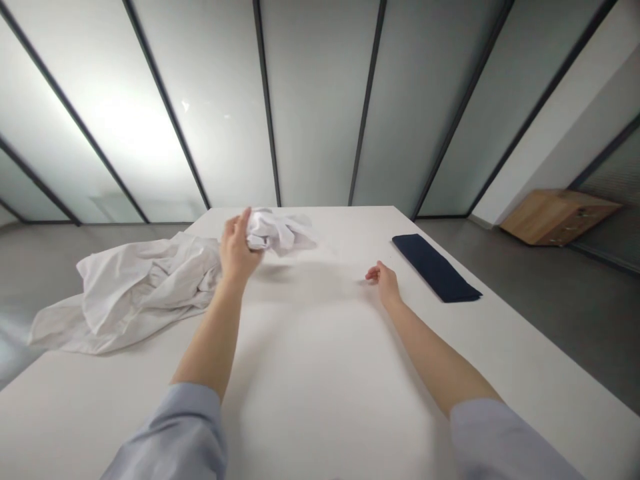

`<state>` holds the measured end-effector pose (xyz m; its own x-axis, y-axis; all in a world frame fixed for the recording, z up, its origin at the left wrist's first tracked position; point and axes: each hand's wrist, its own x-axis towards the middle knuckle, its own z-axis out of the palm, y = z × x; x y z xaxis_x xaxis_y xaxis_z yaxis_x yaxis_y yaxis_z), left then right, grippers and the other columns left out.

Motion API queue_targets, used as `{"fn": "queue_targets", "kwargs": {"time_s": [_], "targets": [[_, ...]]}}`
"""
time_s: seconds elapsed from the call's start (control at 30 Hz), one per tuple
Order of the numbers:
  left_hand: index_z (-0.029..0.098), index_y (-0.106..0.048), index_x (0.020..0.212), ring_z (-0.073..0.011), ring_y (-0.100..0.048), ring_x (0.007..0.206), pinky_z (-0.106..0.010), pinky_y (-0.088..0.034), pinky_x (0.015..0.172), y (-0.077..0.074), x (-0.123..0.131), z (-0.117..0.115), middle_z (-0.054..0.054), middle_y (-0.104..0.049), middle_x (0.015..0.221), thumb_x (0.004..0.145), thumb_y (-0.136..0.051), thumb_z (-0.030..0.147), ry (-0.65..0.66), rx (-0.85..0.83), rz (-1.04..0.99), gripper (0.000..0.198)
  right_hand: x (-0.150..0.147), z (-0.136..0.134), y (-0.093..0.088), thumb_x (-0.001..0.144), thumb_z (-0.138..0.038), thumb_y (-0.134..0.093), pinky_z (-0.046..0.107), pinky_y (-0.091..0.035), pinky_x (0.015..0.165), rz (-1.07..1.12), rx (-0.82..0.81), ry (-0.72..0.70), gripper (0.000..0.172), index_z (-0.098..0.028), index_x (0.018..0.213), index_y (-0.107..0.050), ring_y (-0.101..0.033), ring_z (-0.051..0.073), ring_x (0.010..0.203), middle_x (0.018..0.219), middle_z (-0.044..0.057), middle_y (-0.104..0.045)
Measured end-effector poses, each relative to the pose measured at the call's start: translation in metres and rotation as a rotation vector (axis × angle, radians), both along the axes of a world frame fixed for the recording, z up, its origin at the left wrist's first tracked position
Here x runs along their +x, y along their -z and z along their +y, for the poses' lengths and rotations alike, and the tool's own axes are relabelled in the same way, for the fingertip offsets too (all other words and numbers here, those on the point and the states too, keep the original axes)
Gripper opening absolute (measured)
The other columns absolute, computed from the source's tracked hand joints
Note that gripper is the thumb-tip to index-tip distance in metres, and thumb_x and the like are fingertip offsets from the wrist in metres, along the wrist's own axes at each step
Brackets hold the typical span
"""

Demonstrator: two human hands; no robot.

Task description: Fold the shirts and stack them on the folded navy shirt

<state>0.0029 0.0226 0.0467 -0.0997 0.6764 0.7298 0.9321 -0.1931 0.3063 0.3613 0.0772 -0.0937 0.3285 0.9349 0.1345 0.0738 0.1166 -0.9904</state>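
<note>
My left hand [239, 245] is closed around a crumpled white cloth [277, 231], raised a little above the table; the cloth's right end is blurred by motion. Just left of that hand, a larger heap of white fabric [145, 287] lies in loose folds, part of it hanging past the left table edge. My right hand [384, 281] hovers low over the middle right of the table, fingers loosely bent and slightly apart, with nothing visible in them. To its right is a folded dark navy cloth [435, 268], lying flat and apart from the hand.
The white table [330, 373] stretches away from me, with its right edge just beyond the navy cloth. Frosted glass panels [315, 100] with dark frames stand behind it. A wooden cabinet [555, 217] is on the grey floor at far right.
</note>
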Motion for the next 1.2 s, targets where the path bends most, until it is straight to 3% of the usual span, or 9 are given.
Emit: {"fn": "queue_targets", "kwargs": {"time_s": [0.13,0.23,0.4,0.5,0.6,0.73,0.97,1.07,1.2], "targets": [[0.021,-0.047,0.135,-0.0315,-0.035,0.128,-0.047,-0.027,0.108,-0.041,-0.056,-0.018,-0.009,-0.037,0.141,0.078,-0.058,0.020,-0.245,0.226,0.000,0.058,-0.008,-0.003,0.000,0.073,-0.067,-0.048,0.030,-0.044,0.054,-0.106,0.003,-0.084,0.048,-0.022,0.059,-0.056,-0.059,0.020,0.057,0.056,0.006,-0.062],[0.022,-0.048,0.133,-0.0335,-0.031,0.130,-0.054,-0.023,0.108,-0.030,-0.091,-0.017,-0.008,-0.033,0.145,0.079,-0.059,0.022,-0.459,0.259,-0.031,0.055,-0.009,-0.005,-0.002,0.071,-0.066,-0.050,0.031,-0.044,0.055,-0.125,-0.002,-0.093,0.046,-0.022,0.058,-0.056,-0.059,0.020,0.057,0.056,0.005,-0.062],[0.014,-0.050,0.128,-0.0426,-0.038,0.128,-0.065,-0.022,0.104,0.021,-0.134,0.000,-0.021,-0.046,0.138,0.071,-0.066,0.043,-0.517,-0.560,-0.091,0.066,-0.009,-0.005,-0.002,0.070,-0.066,-0.051,0.031,-0.045,0.059,-0.152,0.024,-0.106,0.045,-0.022,0.057,-0.056,-0.058,0.020,0.057,0.055,0.004,-0.061],[0.009,-0.048,0.130,-0.0471,-0.032,0.132,-0.068,-0.018,0.105,0.024,-0.138,0.007,-0.027,-0.043,0.140,0.064,-0.065,0.062,-0.497,-0.742,-0.084,0.086,-0.010,-0.004,0.000,0.071,-0.066,-0.050,0.032,-0.046,0.059,-0.168,0.028,-0.109,0.045,-0.023,0.058,-0.056,-0.057,0.020,0.057,0.055,0.004,-0.061],[0.004,-0.043,0.134,-0.0492,-0.022,0.137,-0.069,-0.013,0.106,0.010,-0.114,0.008,-0.030,-0.036,0.144,0.066,-0.060,0.069,-0.490,-0.586,-0.071,0.096,-0.010,-0.005,0.000,0.072,-0.064,-0.050,0.032,-0.046,0.059,-0.179,0.026,-0.114,0.044,-0.022,0.059,-0.056,-0.057,0.020,0.058,0.055,0.004,-0.060],[0.015,-0.041,0.136,-0.0319,-0.037,0.133,-0.052,-0.025,0.110,0.014,-0.042,0.009,-0.017,-0.047,0.138,0.085,-0.044,0.047,-0.192,-0.142,0.004,0.060,-0.011,-0.006,0.000,0.073,-0.058,-0.050,0.032,-0.046,0.060,-0.202,0.040,-0.093,0.039,-0.022,0.058,-0.055,-0.057,0.019,0.058,0.056,0.004,-0.060],[0.018,-0.048,0.130,-0.0258,-0.050,0.122,-0.042,-0.032,0.107,0.099,0.081,0.021,-0.012,-0.055,0.130,0.084,-0.054,0.037,0.293,-0.490,0.138,0.050,0.019,0.005,-0.007,0.076,-0.041,-0.043,0.034,-0.048,0.076,-0.337,0.129,0.265,0.029,-0.019,0.072,-0.062,-0.061,0.022,0.080,0.075,0.007,-0.066],[0.019,-0.052,0.125,-0.0257,-0.050,0.121,-0.042,-0.033,0.106,0.124,0.092,0.024,-0.011,-0.057,0.129,0.084,-0.054,0.034,0.344,-0.556,0.176,0.044,0.066,0.008,-0.017,0.078,-0.035,-0.039,0.039,-0.046,0.086,-0.551,0.053,0.467,0.038,-0.015,0.096,-0.067,-0.060,0.025,0.093,0.098,0.012,-0.067],[0.017,-0.057,0.120,-0.0252,-0.053,0.116,-0.040,-0.038,0.103,0.133,0.087,0.027,-0.011,-0.059,0.125,0.085,-0.052,0.033,0.364,-0.571,0.160,0.039,0.137,0.002,-0.022,0.080,-0.033,-0.045,0.050,-0.038,0.095,-0.881,-0.285,0.631,0.046,-0.015,0.118,-0.064,-0.050,0.034,0.116,0.128,0.018,-0.056]]}}
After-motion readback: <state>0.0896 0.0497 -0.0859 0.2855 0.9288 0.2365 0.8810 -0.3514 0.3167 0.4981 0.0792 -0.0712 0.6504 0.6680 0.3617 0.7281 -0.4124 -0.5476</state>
